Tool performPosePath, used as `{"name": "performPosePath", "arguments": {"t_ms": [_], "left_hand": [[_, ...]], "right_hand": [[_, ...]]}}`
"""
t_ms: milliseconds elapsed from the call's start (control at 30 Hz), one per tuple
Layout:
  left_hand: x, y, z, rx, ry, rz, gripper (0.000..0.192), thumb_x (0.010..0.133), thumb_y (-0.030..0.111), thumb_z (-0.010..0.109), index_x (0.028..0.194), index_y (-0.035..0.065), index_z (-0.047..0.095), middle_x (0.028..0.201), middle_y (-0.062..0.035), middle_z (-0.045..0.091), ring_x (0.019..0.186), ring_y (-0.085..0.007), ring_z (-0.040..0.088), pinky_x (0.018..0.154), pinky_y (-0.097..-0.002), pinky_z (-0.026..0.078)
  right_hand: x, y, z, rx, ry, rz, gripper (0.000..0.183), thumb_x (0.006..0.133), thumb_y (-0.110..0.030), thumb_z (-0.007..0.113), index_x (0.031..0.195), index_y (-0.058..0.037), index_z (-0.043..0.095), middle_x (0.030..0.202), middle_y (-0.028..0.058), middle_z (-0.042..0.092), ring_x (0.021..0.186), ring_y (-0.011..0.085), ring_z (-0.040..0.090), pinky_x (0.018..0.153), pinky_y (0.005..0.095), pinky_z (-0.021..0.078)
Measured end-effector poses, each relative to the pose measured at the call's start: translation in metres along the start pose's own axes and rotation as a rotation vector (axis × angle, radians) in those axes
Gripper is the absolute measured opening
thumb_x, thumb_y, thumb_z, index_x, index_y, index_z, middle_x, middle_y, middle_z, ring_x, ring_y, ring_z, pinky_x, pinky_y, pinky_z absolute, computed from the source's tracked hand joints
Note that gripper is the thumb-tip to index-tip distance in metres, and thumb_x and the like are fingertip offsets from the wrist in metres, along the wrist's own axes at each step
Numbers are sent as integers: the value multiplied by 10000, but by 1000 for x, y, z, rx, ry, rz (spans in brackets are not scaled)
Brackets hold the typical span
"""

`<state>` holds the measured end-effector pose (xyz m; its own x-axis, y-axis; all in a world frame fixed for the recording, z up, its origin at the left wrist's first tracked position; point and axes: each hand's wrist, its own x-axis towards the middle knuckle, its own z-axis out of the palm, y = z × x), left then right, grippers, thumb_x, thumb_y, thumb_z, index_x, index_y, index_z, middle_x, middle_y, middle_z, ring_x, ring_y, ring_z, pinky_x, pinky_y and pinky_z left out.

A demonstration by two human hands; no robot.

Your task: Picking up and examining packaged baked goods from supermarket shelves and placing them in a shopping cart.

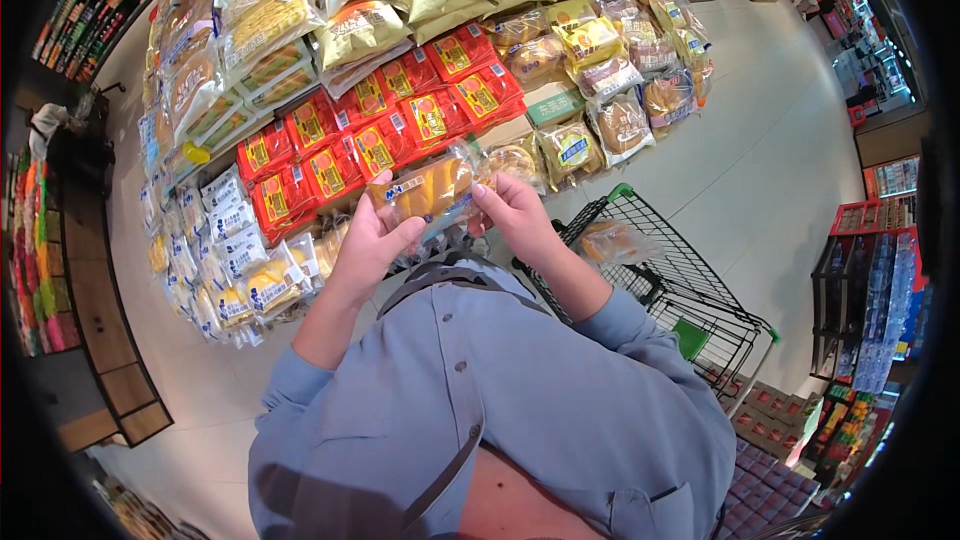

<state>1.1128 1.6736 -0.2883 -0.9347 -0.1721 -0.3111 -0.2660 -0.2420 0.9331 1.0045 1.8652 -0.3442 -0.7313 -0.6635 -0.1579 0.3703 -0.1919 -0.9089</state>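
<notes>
A packaged bread loaf in clear plastic (pixel 431 187) is held between both hands, above the near edge of a bread display. My left hand (pixel 382 236) grips its left end, thumb on the near side. The fingers of my right hand (pixel 510 210) pinch the wrapper at its right end. Just beyond the loaf lie rows of red packets (pixel 375 150) with yellow labels. White and yellow packaged breads (pixel 262 285) are stacked to the left. Right of the loaf sit a round packaged bread (pixel 574 150) and other bagged breads.
A black wire shopping cart with green corners (pixel 660 255) stands close on my right, with a bagged bread (pixel 615 241) in it. Large bread bags (pixel 360 30) are piled at the back. Shelves of bottles (pixel 885 300) stand far right; a wooden counter (pixel 112 315) is left.
</notes>
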Motion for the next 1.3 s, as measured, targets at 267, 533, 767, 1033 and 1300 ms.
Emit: {"name": "performPosePath", "arguments": {"t_ms": [267, 533, 767, 1033, 1300], "left_hand": [[22, 5, 14, 81, -5, -79, 787, 905, 145, 677, 1501, 36, 174, 967, -58, 584, 778, -133, 570, 653, -289, 483], [89, 9, 74, 233, -99, -93, 852, 922, 87, 630, 1538, 18, 45, 1122, -148, 619, 866, -158, 620, 728, -282, 508], [155, -12, 109, 393, -213, -104, 863, 954, 98, 596, 1516, -61, -39, 1296, -227, 551, 1043, -209, 631, 823, -285, 537], [174, -24, 114, 581, -191, 23, 752, 923, 124, 617, 1490, -105, 179, 1255, -185, 584, 915, -113, 617, 801, -267, 515], [179, -10, 117, 1030, -116, 130, 619, 911, 192, 626, 1416, -83, 397, 963, -67, 661, 693, -84, 558, 648, -269, 473]], "right_hand": [[8, -2, -32, 100, -98, 64, 222, 1023, -260, 516, 972, -47, 554, 749, 25, 635, 618, 92, 602, 585, 235, 491], [29, -35, -113, -42, 259, 35, 215, 1020, -293, 512, 939, -94, 524, 588, -11, 542, 443, 81, 522, 381, 203, 365], [55, -57, -175, -350, 376, 1, 220, 998, -240, 537, 1013, -22, 561, 598, 27, 583, 451, 99, 530, 422, 244, 394], [65, -43, -178, -542, 574, -77, 307, 957, -210, 595, 1162, 14, 553, 753, 89, 675, 613, 175, 651, 563, 305, 502], [62, -46, -175, -980, 644, -219, 460, 901, -307, 631, 1269, -46, 543, 830, 225, 694, 834, 412, 672, 751, 481, 528]]}}
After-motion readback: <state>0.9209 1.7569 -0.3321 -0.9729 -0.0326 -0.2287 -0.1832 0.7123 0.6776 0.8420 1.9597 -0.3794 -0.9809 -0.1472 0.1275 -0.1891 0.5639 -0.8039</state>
